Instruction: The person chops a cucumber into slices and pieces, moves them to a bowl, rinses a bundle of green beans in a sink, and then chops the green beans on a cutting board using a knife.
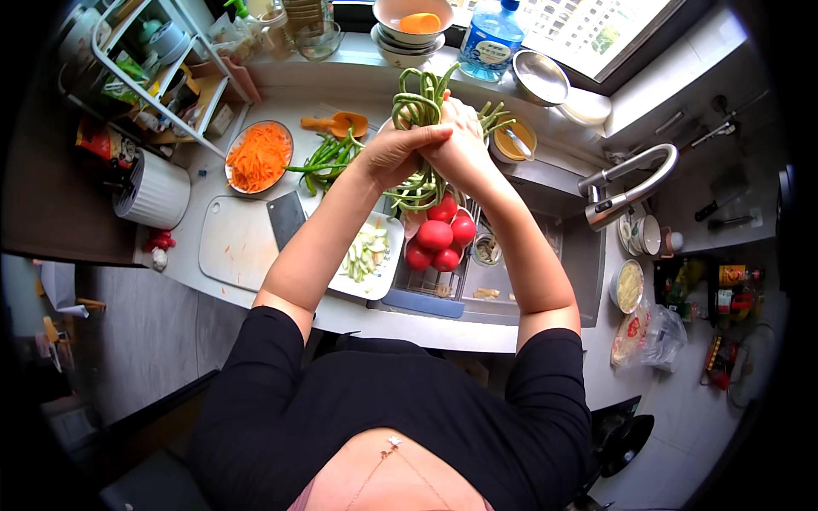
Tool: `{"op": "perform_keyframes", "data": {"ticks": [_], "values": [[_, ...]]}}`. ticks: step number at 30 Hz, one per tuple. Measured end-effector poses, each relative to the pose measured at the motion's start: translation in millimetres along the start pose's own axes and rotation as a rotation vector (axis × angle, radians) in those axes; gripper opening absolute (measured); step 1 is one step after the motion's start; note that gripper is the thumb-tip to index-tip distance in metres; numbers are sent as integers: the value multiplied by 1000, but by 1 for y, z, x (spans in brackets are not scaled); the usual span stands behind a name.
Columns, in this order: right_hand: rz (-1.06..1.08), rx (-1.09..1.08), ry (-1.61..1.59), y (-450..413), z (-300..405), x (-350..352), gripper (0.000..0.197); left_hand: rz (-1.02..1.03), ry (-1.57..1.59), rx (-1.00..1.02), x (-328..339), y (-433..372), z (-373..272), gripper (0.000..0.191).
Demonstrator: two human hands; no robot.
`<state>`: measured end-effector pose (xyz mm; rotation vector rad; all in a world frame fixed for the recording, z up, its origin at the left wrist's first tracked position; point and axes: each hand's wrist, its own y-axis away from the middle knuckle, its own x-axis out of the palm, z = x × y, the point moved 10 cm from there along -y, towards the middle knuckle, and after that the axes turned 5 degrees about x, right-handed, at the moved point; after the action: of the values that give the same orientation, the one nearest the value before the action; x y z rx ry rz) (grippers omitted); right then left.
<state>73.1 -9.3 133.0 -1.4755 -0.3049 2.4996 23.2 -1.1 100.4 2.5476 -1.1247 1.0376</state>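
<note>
Both hands are together around a bundle of long green beans [418, 105] near the back of the counter. My left hand [399, 150] presses on the bundle from the left, its thumb lying over my right hand [457, 131], which grips the beans from the right. Bean ends loop above the hands, and more long beans [415, 195] trail beneath them. Just below sit several red tomatoes [436, 235] over a wire rack at the sink's left side. Sliced pale green vegetable [365, 252] fills part of a white tray [391, 281] under my left forearm.
Left of my arms are a cutting board [233, 239], a cleaver [285, 217], green chili peppers [326, 163] and a plate of shredded carrot [259, 156]. A metal faucet [632, 185] arches over the sink [581, 255] at right. Stacked bowls [409, 54] and a blue bottle [491, 45] line the sill.
</note>
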Motion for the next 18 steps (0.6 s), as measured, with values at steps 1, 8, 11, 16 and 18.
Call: {"op": "perform_keyframes", "data": {"ticks": [1, 8, 11, 16, 18], "values": [[41, -15, 66, 3, -3, 9, 61, -14, -7, 4, -3, 3, 4, 57], [48, -211, -79, 57, 14, -26, 62, -124, 527, 127, -17, 18, 27, 14], [-238, 38, -254, 101, -65, -68, 43, -217, 631, 146, -35, 29, 22, 8], [-141, 851, -184, 256, -292, -13, 33, -122, 625, 177, -29, 38, 21, 9], [39, 894, 74, 301, -331, 8, 29, -89, 668, 148, -8, 39, 31, 9]]}}
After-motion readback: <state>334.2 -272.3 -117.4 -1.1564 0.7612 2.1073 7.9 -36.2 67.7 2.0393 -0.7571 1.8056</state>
